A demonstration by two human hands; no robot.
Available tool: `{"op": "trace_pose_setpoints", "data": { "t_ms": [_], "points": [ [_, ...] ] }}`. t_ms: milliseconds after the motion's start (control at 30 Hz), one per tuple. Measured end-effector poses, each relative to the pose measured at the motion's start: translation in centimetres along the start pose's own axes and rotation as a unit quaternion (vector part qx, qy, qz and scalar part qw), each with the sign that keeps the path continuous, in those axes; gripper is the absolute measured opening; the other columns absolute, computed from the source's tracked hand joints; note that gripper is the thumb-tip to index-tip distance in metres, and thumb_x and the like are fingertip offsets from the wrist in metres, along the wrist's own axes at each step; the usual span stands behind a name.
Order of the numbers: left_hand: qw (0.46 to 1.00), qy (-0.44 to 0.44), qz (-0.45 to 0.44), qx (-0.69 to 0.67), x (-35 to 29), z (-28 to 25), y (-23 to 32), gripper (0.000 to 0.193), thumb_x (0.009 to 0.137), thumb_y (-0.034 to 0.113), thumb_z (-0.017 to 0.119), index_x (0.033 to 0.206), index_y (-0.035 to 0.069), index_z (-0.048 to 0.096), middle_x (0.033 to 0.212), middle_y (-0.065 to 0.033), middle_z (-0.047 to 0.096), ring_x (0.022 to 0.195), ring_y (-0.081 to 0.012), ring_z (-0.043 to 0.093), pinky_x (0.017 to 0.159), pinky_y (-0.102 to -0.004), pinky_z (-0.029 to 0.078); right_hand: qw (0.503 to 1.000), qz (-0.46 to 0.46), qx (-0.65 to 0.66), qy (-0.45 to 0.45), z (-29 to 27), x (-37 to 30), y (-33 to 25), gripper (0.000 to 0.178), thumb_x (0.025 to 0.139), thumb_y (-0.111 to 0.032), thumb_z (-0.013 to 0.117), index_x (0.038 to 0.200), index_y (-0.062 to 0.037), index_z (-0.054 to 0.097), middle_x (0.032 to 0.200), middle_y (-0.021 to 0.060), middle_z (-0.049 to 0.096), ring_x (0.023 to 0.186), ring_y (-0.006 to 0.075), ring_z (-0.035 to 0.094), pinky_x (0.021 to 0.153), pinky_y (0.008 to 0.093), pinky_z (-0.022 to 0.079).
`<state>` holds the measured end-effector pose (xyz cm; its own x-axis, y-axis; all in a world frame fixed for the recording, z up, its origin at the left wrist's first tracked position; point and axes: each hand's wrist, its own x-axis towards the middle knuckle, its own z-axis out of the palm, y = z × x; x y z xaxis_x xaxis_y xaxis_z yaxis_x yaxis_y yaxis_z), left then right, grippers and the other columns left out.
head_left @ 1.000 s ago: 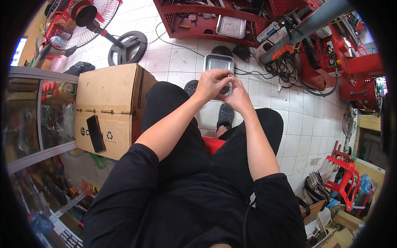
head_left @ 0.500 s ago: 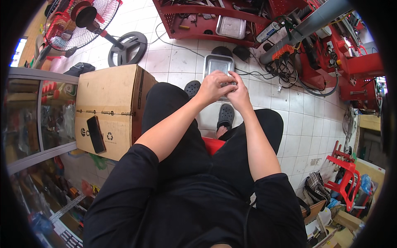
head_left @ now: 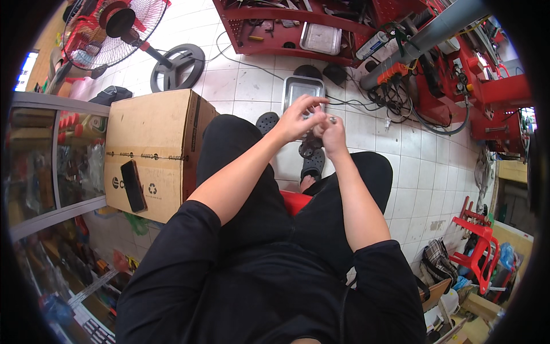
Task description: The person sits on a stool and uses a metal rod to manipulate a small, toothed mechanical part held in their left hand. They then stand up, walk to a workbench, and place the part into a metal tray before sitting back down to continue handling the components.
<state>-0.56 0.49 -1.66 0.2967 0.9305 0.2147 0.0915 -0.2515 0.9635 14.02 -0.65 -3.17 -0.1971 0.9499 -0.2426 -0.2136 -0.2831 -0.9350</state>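
Note:
Over the gap between my knees, my right hand (head_left: pixel 332 136) is closed around a dark metal part (head_left: pixel 309 147). A small shiny end sticks out above its fist, and the darker, uneven body shows below and to the left. What kind of part it is, I cannot make out. My left hand (head_left: pixel 299 119) is right beside it, fingers stretched and apart, the thumb reaching toward the right fist. Whether the thumb touches the part is unclear. Just beyond both hands, a shallow metal tray (head_left: pixel 303 87) rests on the tiled floor, its near end partly hidden by them.
To the left are a cardboard box (head_left: pixel 149 126) with a phone (head_left: pixel 133 186) on it and a glass cabinet (head_left: pixel 57 157). A standing fan (head_left: pixel 120 26) is at far left. Ahead stands a red tool cart (head_left: pixel 275 43); cables (head_left: pixel 395 97) lie near red machinery. A red stool (head_left: pixel 478 246) is at right.
My hands have come apart from their clasp. The right hand has turned into a fist, so the dark metal part shows more below it. My left fingers have lifted and spread.

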Motion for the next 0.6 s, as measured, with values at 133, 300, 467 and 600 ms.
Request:
{"op": "trace_pose_setpoints", "data": {
  "t_ms": [133,300,467,600],
  "points": [
    [0.984,-0.07,-0.088,-0.14,-0.2,0.3,-1.7,0.055,0.087,0.035,0.057,0.133,0.007,0.043,0.112,-0.0111,0.055,0.105,-0.0211,0.051,0.093,-0.0351,0.039,0.98,-0.001,0.199,-0.012,-0.8,-0.1,-3.0,0.051,0.095,-0.036,0.047,0.052,-0.0163,0.028,0.047,-0.0045,0.025,0.044,0.0101,0.024,0.049,0.0274,0.027],
    [0.97,-0.187,-0.153,0.017,-0.9,0.7,0.1,0.083,0.067,0.043,0.077,0.131,0.002,0.042,0.114,-0.0162,0.058,0.108,-0.0242,0.055,0.09,-0.0343,0.043,0.943,-0.019,0.329,-0.041,-2.5,-0.2,-4.3,0.052,0.097,-0.04,0.039,0.053,-0.0166,0.025,0.047,-0.004,0.017,0.045,0.0113,0.018,0.052,0.0288,0.026],
    [0.968,-0.175,-0.138,0.119,-1.0,1.3,0.7,0.072,0.063,0.045,0.08,0.112,-0.001,0.053,0.096,-0.0184,0.064,0.09,-0.0283,0.062,0.08,-0.0357,0.047,0.928,0.004,0.366,-0.069,-2.4,-0.3,-3.9,0.05,0.097,-0.041,0.039,0.055,-0.015,0.029,0.049,-0.0031,0.022,0.045,0.0115,0.021,0.052,0.0285,0.025],
    [0.97,-0.143,-0.128,0.152,-1.0,1.5,0.7,0.065,0.062,0.045,0.08,0.102,-0.001,0.058,0.09,-0.0187,0.065,0.084,-0.0292,0.064,0.077,-0.036,0.048,0.934,0.007,0.357,-0.019,-1.8,-0.3,-4.6,0.039,0.095,-0.041,0.045,0.067,-0.013,0.043,0.051,-0.0024,0.032,0.046,0.0111,0.03,0.052,0.027,0.03]
  ]
}}
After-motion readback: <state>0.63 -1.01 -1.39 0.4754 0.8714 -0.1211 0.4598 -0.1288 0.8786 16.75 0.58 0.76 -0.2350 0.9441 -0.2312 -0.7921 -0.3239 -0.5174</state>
